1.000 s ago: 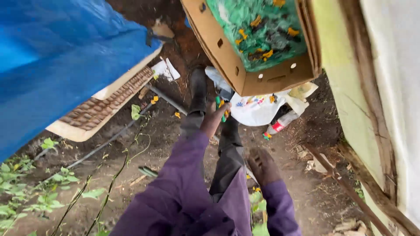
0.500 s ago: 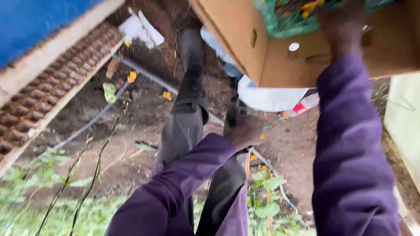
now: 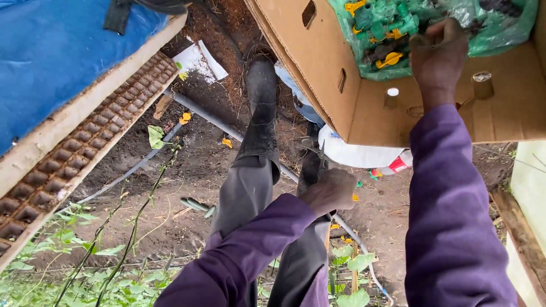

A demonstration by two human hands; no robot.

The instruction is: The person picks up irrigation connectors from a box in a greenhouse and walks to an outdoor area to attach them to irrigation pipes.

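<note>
Fingers of the right hand [image 3: 437, 54] curl inside the cardboard box [image 3: 364, 96], pinching something small (too blurred to name) beside the green bag [image 3: 398, 28]; left hand [image 3: 330, 190] is fisted around a thin tool.

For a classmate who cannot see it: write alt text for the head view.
A person's right hand reaches into a cardboard box holding a green bag of plastic parts; the left hand hangs closed above muddy ground.

Right hand [image 3: 437, 57] inside cardboard box [image 3: 318, 68]
</note>
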